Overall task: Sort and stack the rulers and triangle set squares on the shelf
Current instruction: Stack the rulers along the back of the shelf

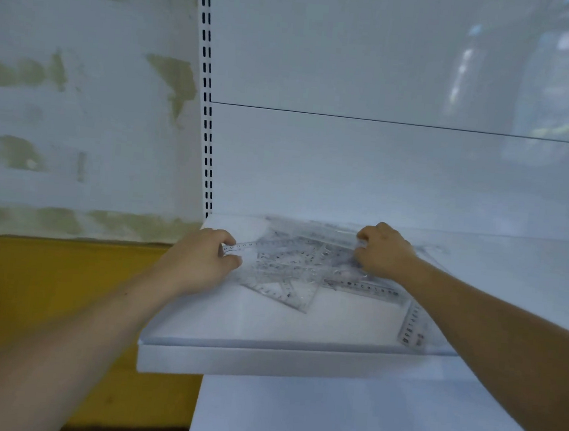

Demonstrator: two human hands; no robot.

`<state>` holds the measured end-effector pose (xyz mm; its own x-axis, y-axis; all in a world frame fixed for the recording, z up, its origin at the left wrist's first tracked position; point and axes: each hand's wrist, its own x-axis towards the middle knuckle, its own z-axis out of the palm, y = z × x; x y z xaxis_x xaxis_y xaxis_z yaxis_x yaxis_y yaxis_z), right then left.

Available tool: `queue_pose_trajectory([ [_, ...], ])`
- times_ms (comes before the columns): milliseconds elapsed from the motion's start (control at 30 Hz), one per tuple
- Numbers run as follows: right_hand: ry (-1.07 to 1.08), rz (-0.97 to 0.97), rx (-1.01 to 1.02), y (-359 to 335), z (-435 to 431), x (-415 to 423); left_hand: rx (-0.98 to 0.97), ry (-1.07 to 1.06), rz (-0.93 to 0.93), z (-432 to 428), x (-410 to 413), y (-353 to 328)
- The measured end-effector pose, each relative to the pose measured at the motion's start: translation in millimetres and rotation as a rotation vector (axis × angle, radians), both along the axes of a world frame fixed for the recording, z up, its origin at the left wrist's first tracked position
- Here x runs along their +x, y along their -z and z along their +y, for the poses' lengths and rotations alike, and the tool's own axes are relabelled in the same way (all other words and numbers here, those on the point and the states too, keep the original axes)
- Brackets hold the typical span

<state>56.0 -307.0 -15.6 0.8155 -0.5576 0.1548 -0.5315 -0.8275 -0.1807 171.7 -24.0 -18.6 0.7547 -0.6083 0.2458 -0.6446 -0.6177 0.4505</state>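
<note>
A jumbled pile of clear plastic rulers and triangle set squares (292, 267) lies on the white shelf (263, 361). My left hand (203, 260) pinches the left end of a clear ruler (249, 245) at the pile's left side. My right hand (383, 251) grips the right end of the clear rulers at the pile's back right. A set square (286, 293) sticks out toward the front of the pile. One ruler (362, 287) lies flat to the right. Another ruler (412, 326) lies near the front right, partly under my right forearm.
A white back panel (383, 172) rises behind the shelf. A slotted white upright (205, 105) stands at the shelf's left rear corner. Left of the shelf is a patchy wall with a yellow band (47, 280) below. A lower white surface (343, 426) lies under the shelf.
</note>
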Motion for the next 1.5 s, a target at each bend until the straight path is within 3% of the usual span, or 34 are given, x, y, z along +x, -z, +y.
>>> queue_pose_trajectory([
  [133,-0.022,-0.161,0.269,-7,-4,-12,0.019,0.041,-0.011,-8,-1,5],
  [467,-0.008,-0.209,0.449,-25,-18,-17,0.021,0.01,-0.022,-22,-18,-5],
  [600,0.074,-0.35,0.575,-23,-30,-10,-0.023,-0.03,-0.001,-24,-23,-7],
  [733,0.017,-0.39,0.701,-18,-40,-9,-0.062,-0.081,0.044,-15,-23,-6],
  [967,-0.144,-0.039,0.295,-15,-33,-4,-0.155,-0.204,0.024,-3,-28,-4],
  [1133,-0.192,0.079,0.051,-13,-32,-1,-0.175,-0.164,0.028,-8,-29,1],
  [1500,-0.05,-0.147,-0.118,-26,-41,-45,-0.152,0.071,-0.032,-51,-29,-18],
])
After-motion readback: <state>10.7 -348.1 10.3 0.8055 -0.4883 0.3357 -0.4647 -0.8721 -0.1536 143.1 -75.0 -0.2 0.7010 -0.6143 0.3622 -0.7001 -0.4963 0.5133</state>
